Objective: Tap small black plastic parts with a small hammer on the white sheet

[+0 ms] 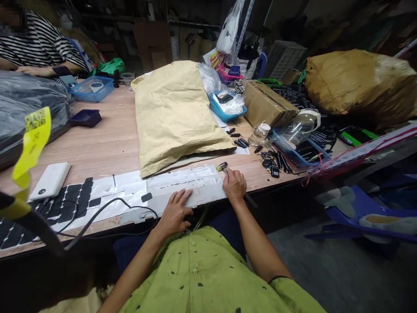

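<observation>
A long white keyboard frame (192, 187) in clear plastic lies along the near edge of the wooden table (104, 143). My left hand (174, 213) lies flat on its near left part, fingers stretched out and holding nothing. My right hand (233, 184) is closed round a small screwdriver (222, 166) with a yellow and black handle, at the frame's right end. Loose black keycaps (70, 202) lie in rows on white sheets to the left.
A big tan paper sack (172, 113) lies mid-table. A white power bank (50, 180) and black cable (97, 213) sit at left. Blue baskets (92, 88), a cardboard box (265, 104), plastic bottles and keys crowd the right. A person in a striped shirt (39, 43) sits at far left.
</observation>
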Available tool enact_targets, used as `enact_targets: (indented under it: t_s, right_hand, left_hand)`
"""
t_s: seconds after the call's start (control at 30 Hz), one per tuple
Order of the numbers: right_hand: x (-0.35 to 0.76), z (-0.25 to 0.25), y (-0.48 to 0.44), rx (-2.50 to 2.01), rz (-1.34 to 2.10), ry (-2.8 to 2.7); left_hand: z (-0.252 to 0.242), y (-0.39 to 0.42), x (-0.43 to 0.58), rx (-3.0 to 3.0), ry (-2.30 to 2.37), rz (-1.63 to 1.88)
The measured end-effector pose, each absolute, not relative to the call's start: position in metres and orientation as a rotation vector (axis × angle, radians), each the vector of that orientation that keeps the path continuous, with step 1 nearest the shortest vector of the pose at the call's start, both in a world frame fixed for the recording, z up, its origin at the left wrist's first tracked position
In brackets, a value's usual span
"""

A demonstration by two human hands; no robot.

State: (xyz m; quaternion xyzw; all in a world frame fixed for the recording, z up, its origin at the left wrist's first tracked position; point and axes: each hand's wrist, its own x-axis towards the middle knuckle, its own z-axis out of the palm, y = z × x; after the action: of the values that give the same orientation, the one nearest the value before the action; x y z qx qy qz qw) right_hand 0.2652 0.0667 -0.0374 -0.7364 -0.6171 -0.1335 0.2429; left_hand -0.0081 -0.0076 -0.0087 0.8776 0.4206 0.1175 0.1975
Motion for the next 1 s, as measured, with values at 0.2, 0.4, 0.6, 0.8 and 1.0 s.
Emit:
enact_targets:
  t_s: [0.2, 0.4, 0.6, 0.8, 1.0]
  right_hand:
    - [0.263, -0.038, 0.067, -2.030, -0.391, -1.692]
    - [0.261, -0.039, 0.067, -2.024, -0.389, -1.711]
    - [0.257, -0.040, 0.066, -2.009, -0.409, -1.717]
    - [0.253, -0.038, 0.066, -2.014, -0.374, -1.718]
    - [0.252, -0.036, 0.066, -2.013, -0.332, -1.712]
  left_hand:
    - [-0.003, 0.026, 0.002, 2.269, 1.327, 0.663]
    - [0.012, 0.114, 0.031, 2.057, 1.875, 0.643]
    - [0.023, 0.157, 0.050, 1.855, 2.225, 0.393]
    - [0.015, 0.187, 0.048, 1.508, 2.264, 0.471]
    - [0.006, 0.185, 0.032, 1.443, 2.231, 0.713]
